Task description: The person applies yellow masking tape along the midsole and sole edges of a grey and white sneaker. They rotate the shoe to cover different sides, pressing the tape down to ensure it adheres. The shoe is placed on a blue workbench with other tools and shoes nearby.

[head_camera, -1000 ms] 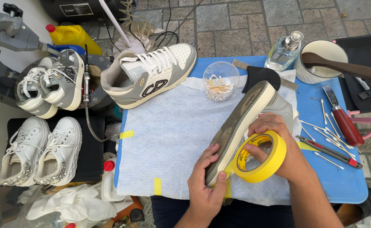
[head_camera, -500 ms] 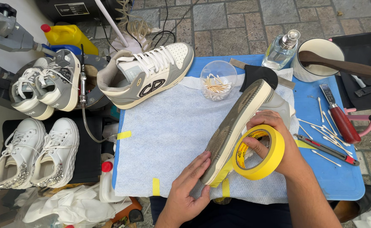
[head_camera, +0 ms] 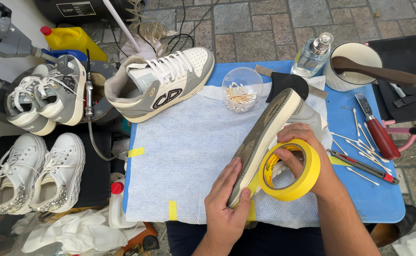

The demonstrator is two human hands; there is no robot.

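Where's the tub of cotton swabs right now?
The clear tub of cotton swabs stands at the table's far middle, between the grey-and-white sneaker and the black shoe piece.

A grey and white shoe (head_camera: 269, 137) sits tipped on its side in the middle right of the frame, on the tabletop (head_camera: 369, 199). Its dark sole faces up and to the left, toe toward the top. A roll of yellow tape (head_camera: 291, 170) stands on edge just beside the sole, touching it, at the lower right. A strip of yellow tape sticks along the sole's lower edge.
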